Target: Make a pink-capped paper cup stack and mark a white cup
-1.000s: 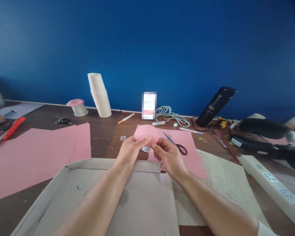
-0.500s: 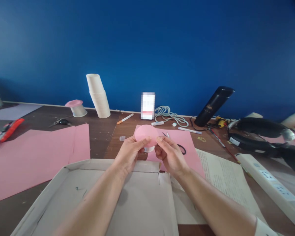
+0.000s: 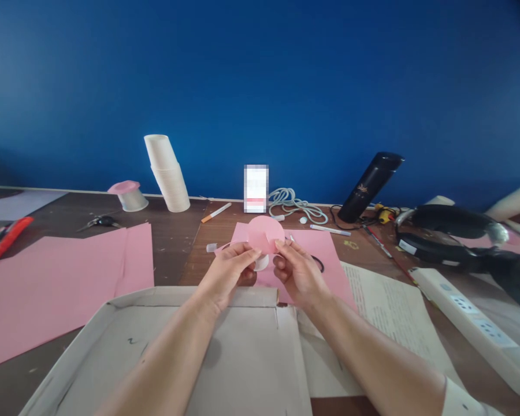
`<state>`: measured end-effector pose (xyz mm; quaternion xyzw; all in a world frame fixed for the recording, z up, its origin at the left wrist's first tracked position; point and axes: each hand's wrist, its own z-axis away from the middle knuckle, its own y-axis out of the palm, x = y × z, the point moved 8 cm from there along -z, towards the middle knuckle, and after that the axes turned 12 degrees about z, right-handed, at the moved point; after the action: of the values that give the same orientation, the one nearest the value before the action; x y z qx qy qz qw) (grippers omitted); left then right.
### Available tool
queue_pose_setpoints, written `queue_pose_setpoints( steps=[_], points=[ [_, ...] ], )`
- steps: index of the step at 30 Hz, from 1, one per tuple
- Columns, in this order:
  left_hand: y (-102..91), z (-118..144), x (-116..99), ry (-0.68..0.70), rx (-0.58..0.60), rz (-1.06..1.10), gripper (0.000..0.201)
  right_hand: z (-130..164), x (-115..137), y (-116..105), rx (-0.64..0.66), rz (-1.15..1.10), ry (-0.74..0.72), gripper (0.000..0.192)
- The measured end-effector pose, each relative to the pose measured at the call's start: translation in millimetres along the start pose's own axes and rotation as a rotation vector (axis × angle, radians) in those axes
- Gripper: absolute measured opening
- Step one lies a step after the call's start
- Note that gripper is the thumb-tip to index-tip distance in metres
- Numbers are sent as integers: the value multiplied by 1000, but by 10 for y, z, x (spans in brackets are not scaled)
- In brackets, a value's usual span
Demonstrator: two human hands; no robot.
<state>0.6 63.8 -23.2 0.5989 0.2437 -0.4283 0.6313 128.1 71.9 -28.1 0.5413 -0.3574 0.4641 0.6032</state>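
L hand (image 3: pixel 229 267) and R hand (image 3: pixel 301 270) both have fingers closed, thumb against fingertips, gripping the pink paper disc (image 3: pixel 264 230) by its lower edge: L at lower L, R at lower R, most of the disc standing up above the fingertips. A line runs from abt mid-disc down twd the R fingers; can't tell if slit or crease. Just below the disc, btwn the hands, a white rounded item (image 3: pixel 261 263), mostly hidden; can't tell if held. Under/behind R hand: pink sheet (image 3: pixel 329 277) w/ scissors (image 3: pixel 318 263) on it, partly covered. Nearer the body, a shallow open cardboard box (image 3: pixel 260 361), pen squiggle on its floor, L forearm across it. To its R, printed paper (image 3: pixel 390 312), then power strip (image 3: pixel 468 329). L side of table (image 3: pixel 169 248): more pink sheets (image 3: pixel 56 271), red cutter (image 3: pixel 11 240), keys (image 3: pixel 104 222). Farther back: single white cup (image 3: pixel 133 200) w/ pink paper cap (image 3: pixel 125 186) on top, inside hidden; next to it a leaning-looking stack of nested cups (image 3: pixel 172 182), one inside another. By the wall: phone (image 3: pixel 256 190) upright, coiled cord (image 3: pixel 297 205) beside it, black flask (image 3: pixel 368 188) farther R, contents hidden.
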Motion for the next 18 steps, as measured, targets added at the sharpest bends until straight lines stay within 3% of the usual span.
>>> queue_pose_setpoints(
  steps=[6,10,13,16,18],
  points=[
    [-10,8,-29,21,-46,-23,26,18,25,33,49,90,-39,30],
    [-108,27,-198,140,-119,95,25,-16,150,-83,-21,361,-172,34],
    [-280,50,-372,320,-236,229,24,-51,249,-174,-128,711,-309,54],
    [-441,43,-395,408,-353,284,24,-102,200,-73,-78,1018,-373,79],
    [-525,18,-336,413,-430,263,24,-126,145,32,-41,1129,-405,85]
  ],
)
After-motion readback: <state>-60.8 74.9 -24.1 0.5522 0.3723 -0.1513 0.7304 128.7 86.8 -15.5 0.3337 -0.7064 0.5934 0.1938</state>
